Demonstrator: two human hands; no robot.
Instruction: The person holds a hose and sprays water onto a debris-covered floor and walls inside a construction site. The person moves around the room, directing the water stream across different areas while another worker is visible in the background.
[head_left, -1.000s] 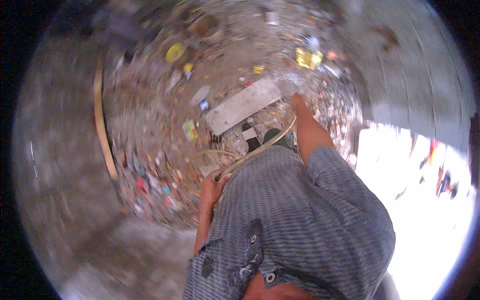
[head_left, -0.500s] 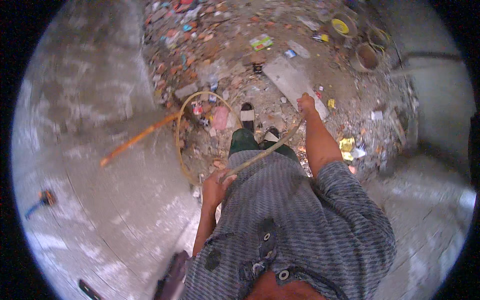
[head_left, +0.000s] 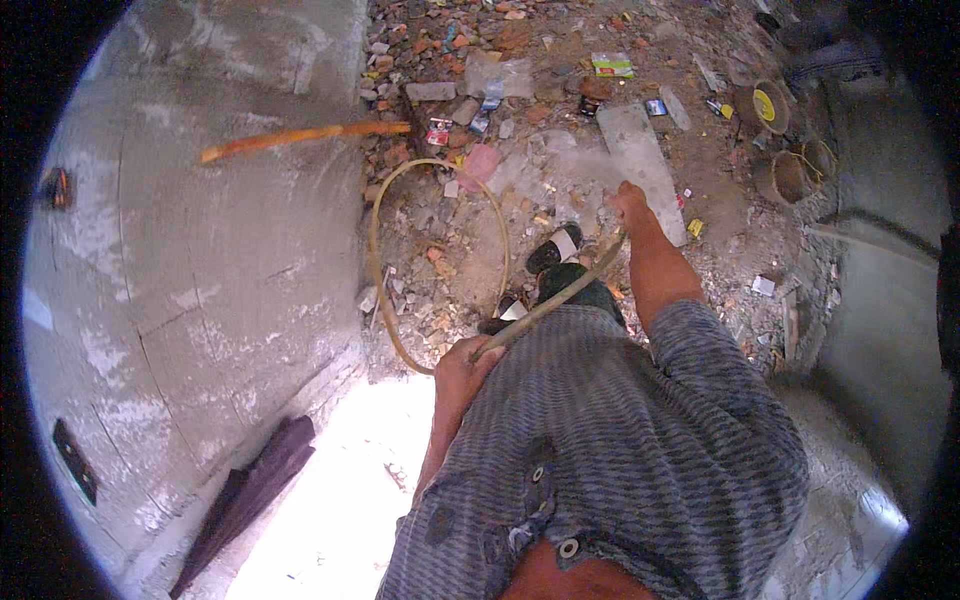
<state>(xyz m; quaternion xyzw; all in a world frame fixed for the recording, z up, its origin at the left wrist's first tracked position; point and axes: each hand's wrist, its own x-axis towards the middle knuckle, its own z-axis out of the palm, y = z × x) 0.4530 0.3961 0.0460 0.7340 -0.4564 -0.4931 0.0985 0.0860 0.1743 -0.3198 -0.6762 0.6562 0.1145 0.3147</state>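
Curving out at the left in a wide loop, the hose I am watching is pale yellow and pliant; another stretch slants between the two hands, just in front of the grey patterned shirt. On my feed, the left hand has its fingers wrapped around it near the waist, while the right hand, reached further out, grips it above the ground.

Left to right, I see a grey wall blotched white, an orange-brown stick across it, a rubble floor strewn with brick bits and litter, a flat grey slab, buckets and a darker wall.

A black piece at far left is too unclear for me to name. White glare swallows everything beside the left forearm. One shoe sits partly behind the hose. I cannot see the hose's tip at the right fist, nor identify the misty blur beyond.
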